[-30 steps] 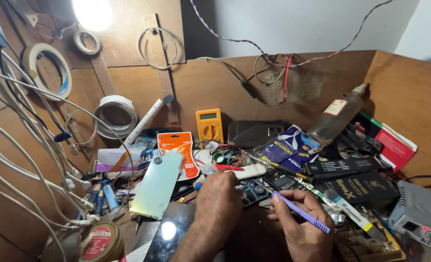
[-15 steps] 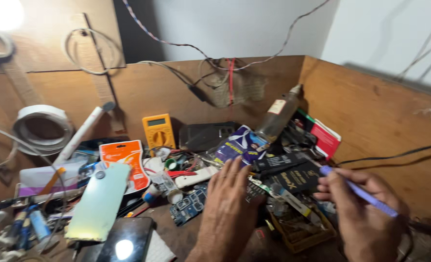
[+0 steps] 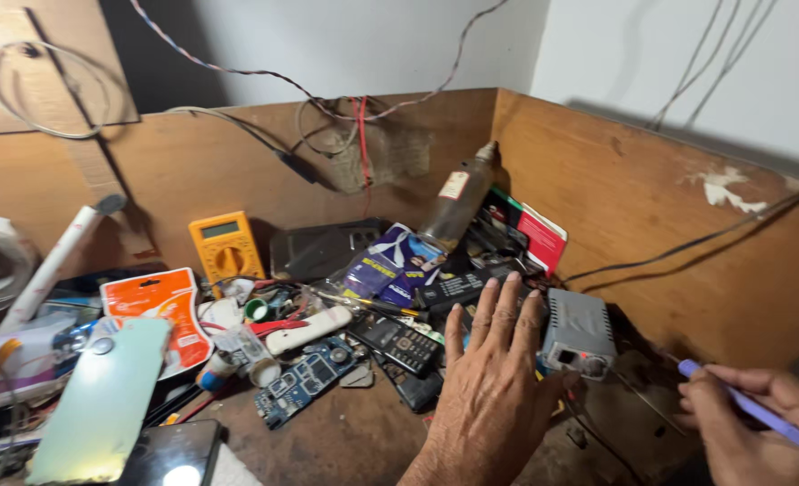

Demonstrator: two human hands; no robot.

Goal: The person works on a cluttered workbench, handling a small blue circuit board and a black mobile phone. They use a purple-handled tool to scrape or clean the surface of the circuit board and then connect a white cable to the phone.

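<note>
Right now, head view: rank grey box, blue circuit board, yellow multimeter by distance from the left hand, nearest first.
From the left hand:
1. Grey box, just right of the fingers, about touching.
2. Blue circuit board, to the left on the bench.
3. Yellow multimeter, far left against the back wall.

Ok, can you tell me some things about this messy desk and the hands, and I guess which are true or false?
1. The right hand holds a purple pen-like tool. True.
2. The left hand is a closed fist. False: its fingers are spread flat above the clutter.
3. A yellow multimeter leans against the wooden back wall. True.
4. The grey box sits left of the left hand. False: it sits right of it.
5. The bottle leans tilted in the corner. True.
</note>
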